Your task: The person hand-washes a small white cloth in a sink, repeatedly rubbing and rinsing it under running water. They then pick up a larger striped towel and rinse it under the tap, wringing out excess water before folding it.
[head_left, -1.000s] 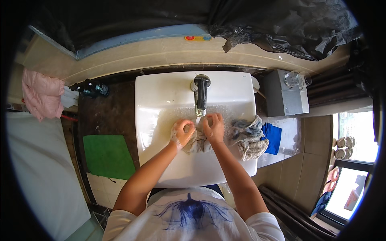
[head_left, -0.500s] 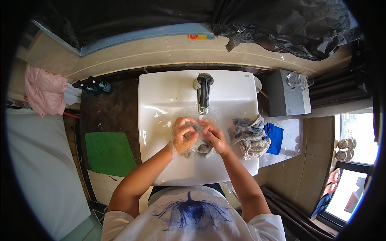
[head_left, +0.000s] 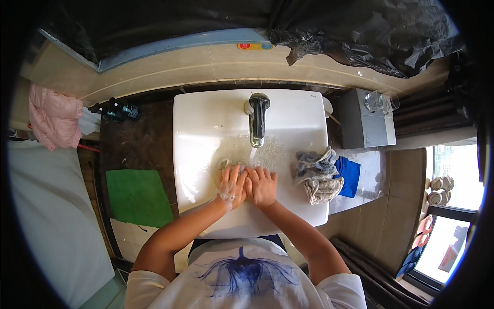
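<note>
Both hands press down side by side in the white sink (head_left: 200, 113), just in front of the running tap (head_left: 257, 121). My left hand (head_left: 232, 186) has its fingers stretched forward and slightly apart, with soap foam on its wrist. Close against it, my right hand (head_left: 263, 188) lies palm down with fingers spread. A wet grey cloth (head_left: 224, 163) is mostly hidden under them; only bits show beyond the fingertips. Water from the tap splashes around it. On the sink's right rim lie a wet blue-grey cloth (head_left: 314, 164) and a beige-grey cloth (head_left: 323, 190).
A blue cloth (head_left: 349, 176) lies right of the sink, below a grey box (head_left: 364, 121) with glasses (head_left: 375, 100) on it. Left are a green cloth (head_left: 138, 195) and dark bottles (head_left: 118, 109). A pink padded garment (head_left: 54, 117) hangs far left.
My hands have lowered into the sink and moved nearer me. Their fingers, curled around the grey cloth before, are now stretched out over it. The tap's stream is more visible.
</note>
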The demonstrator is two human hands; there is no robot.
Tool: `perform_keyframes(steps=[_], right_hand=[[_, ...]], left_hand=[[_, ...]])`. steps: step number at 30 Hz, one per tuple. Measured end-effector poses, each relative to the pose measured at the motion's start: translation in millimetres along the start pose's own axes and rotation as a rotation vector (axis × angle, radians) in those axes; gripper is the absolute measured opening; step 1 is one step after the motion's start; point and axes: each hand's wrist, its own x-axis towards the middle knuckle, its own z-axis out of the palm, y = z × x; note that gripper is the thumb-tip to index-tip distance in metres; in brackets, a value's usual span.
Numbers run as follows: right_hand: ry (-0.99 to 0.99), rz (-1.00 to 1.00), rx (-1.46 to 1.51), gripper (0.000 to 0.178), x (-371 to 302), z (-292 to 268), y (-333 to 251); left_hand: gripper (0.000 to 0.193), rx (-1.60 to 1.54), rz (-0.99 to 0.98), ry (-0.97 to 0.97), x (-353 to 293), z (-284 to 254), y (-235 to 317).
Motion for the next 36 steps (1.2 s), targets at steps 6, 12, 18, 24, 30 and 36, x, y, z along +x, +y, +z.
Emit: perform_keyframes(steps=[6,12,18,24,30,36], right_hand=[[0.104,-0.019,-0.017,0.018,33,29,24],[0.024,0.377,0.035,0.03,58,39,25],[0.171,0.447,0.835,0.023,56,14,26],[0.091,0.225,0.758,0.031,50,-37,24],[-0.005,0.016,0.141,0.034,36,-10,18],[0.009,-0.098,0.33,0.037,-1,-31,-8]], left_hand=[[0.033,0.065,-0.098,-0.016,24,21,-14],[0.02,-0.099,-0.337,0.016,59,21,-17],[0.027,-0.889,-0.566,0.273,53,10,-34],[0.032,-0.201,-0.459,0.108,51,-26,-33],[0.024,-0.3,-0.328,0.044,45,5,-37],[0.03,-0.258,0.004,0.115,9,-47,10]])
